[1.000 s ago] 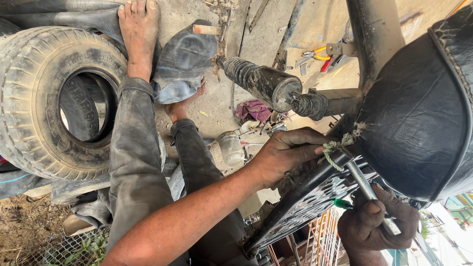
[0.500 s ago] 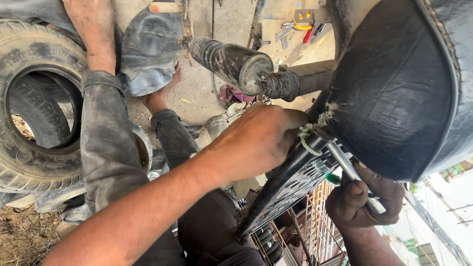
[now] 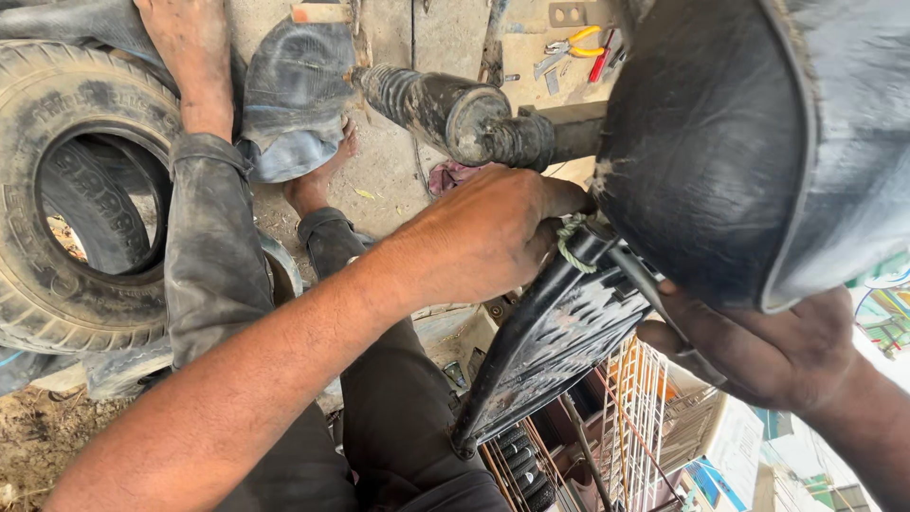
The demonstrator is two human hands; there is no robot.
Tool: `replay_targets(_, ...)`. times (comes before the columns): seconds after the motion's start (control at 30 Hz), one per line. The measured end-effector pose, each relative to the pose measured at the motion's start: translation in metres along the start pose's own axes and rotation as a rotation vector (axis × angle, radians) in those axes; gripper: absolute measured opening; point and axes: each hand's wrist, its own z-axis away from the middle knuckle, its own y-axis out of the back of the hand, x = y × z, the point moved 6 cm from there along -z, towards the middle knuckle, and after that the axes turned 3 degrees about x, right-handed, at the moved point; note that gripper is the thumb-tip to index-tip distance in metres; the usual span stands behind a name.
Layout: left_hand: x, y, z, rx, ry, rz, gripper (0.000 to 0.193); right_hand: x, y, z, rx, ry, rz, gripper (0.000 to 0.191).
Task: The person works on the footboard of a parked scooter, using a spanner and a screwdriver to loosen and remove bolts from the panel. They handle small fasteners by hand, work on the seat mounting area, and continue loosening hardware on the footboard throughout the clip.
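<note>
Under the black seat (image 3: 720, 142), my left hand (image 3: 483, 237) is closed round the end of the rack (image 3: 559, 332), right by the frayed cord (image 3: 569, 242) knotted on its bar. My right hand (image 3: 768, 346) is curled on a thin metal tool (image 3: 664, 313) just below the seat. If the tool slips, I judge it could jab my left fingers or cut the cord. That rack is a black perforated plate, dusty, tilted downward.
</note>
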Motion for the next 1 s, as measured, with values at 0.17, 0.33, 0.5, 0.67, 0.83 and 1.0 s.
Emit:
replay_targets(0.17,0.003,0.005,-0.003,0.159,-0.262,-0.009,0.038,-0.011,0.005,-0.024,-0.016,-0.285,-0.168,0.031)
replay_targets(0.33,-0.017,-0.005,-0.009,0.170,-0.292,0.056,0.037,-0.016,0.012,-0.017,0.073,-0.535,-0.210,0.020)
replay_targets(0.5,-0.046,-0.028,-0.012,0.130,-0.163,0.279,0.038,-0.019,0.013,0.015,0.112,-0.758,-0.189,0.013)
replay_targets(0.67,-0.069,-0.054,-0.010,0.145,-0.037,0.687,0.035,-0.031,-0.027,0.045,0.516,-1.153,-0.761,0.017)
replay_targets(0.83,-0.084,-0.070,-0.017,0.090,-0.101,1.031,0.038,-0.048,-0.053,0.044,0.969,-1.378,-1.463,0.022)
replay_targets(1.0,-0.091,-0.075,-0.024,0.087,-0.129,1.094,0.042,-0.061,-0.052,0.020,1.058,-1.449,-1.524,0.021)
